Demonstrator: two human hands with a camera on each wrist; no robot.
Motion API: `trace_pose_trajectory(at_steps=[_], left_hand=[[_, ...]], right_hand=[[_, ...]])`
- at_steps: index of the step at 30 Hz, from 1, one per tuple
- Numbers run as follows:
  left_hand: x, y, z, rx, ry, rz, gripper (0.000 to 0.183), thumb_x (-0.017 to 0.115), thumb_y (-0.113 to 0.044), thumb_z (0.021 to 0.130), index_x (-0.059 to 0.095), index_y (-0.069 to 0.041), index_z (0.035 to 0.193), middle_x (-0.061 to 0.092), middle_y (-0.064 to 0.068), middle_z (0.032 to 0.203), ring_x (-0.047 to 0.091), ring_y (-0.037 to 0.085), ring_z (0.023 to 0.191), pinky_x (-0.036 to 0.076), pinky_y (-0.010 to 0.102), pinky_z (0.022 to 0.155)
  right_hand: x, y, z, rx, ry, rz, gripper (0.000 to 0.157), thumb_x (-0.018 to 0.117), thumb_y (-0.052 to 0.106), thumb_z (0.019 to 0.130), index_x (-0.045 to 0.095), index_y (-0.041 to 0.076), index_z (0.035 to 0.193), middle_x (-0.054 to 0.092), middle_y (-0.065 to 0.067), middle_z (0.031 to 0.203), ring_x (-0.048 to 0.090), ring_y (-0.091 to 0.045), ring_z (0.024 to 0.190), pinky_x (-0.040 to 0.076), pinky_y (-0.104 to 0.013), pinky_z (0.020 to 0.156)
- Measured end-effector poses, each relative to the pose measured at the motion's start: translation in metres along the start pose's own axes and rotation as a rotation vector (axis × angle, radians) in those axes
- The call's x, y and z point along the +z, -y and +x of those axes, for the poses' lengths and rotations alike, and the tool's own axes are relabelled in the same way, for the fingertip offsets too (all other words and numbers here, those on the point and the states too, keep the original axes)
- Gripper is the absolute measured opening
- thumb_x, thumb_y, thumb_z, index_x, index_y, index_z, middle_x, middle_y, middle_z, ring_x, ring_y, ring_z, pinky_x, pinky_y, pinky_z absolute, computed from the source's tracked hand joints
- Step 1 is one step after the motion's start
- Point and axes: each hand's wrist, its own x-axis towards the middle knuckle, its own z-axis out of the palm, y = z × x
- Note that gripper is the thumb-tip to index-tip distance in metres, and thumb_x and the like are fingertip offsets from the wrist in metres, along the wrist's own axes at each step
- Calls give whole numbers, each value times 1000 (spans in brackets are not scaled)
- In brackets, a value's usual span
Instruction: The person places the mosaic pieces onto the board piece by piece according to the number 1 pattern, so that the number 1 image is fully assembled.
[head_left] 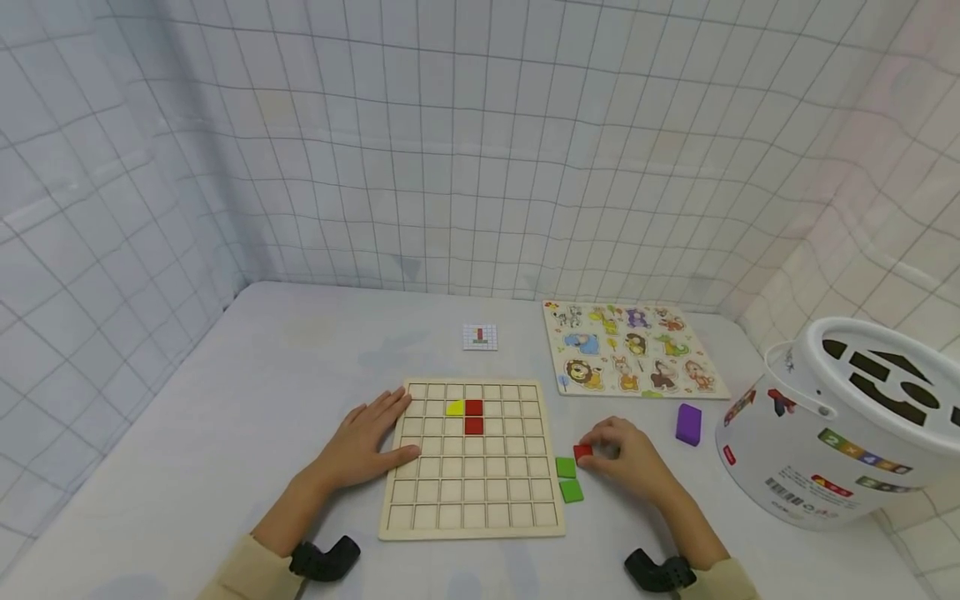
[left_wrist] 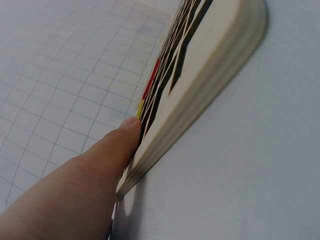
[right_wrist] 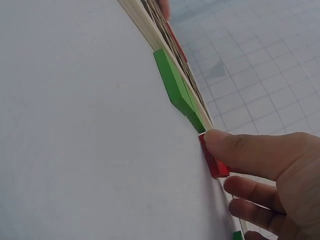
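A wooden grid board [head_left: 450,517] lies on the table, with a yellow piece [head_left: 455,408] and two red square tiles [head_left: 474,426] set in its upper cells. My left hand [head_left: 360,446] rests on the board's left edge, fingers extended and thumb [left_wrist: 112,147] over the rim. To the right of the board, my right hand [head_left: 626,458] pinches a red square tile [right_wrist: 212,160] between thumb and fingers. Two green square tiles [head_left: 572,491] lie beside the board's right edge, near that hand. Another bit of green [right_wrist: 237,235] shows under the fingers in the right wrist view.
A small pattern card [head_left: 480,337] lies behind the board. An animal puzzle board [head_left: 617,337] sits at the back right. Nearer the right side are a purple block [head_left: 688,424] and a white bucket [head_left: 787,442] with a shape-hole lid.
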Motion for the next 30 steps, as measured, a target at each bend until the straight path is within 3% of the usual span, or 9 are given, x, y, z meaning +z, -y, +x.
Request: trace_pose_trajectory(at_steps=[10, 18, 23, 30], left_hand=[[0, -1, -1, -5, 0, -10, 83, 62, -52, 90, 34, -3, 151, 31, 14, 156, 26, 36, 143, 19, 60, 110], [0, 0, 0, -12, 3, 1, 83, 62, -53, 90, 34, -4, 151, 30, 13, 157, 26, 36, 143, 19, 60, 110], [0, 0, 1, -12, 7, 2, 83, 62, -53, 90, 34, -4, 152, 30, 12, 157, 25, 36, 144, 18, 59, 111], [0, 0, 0, -9, 2, -4, 83, 62, -52, 90, 34, -3, 151, 30, 13, 157, 26, 36, 143, 18, 60, 110]], right_hand=[[1, 3, -2, 8, -17, 25, 17, 83, 15, 78, 69, 18, 88, 59, 8, 86, 52, -15, 83, 45, -32, 73], [1, 3, -3, 16, 24, 99, 6, 75, 18, 87, 70, 17, 85, 62, 8, 77, 50, -11, 71, 42, -25, 61], [0, 3, -3, 1, 37, 147, 10, 72, 20, 90, 68, 13, 84, 61, 6, 75, 48, -10, 66, 42, -24, 56], [-2, 9, -2, 18, 27, 181, 9, 73, 16, 89, 67, 12, 84, 60, 4, 75, 48, -12, 67, 41, -24, 59]])
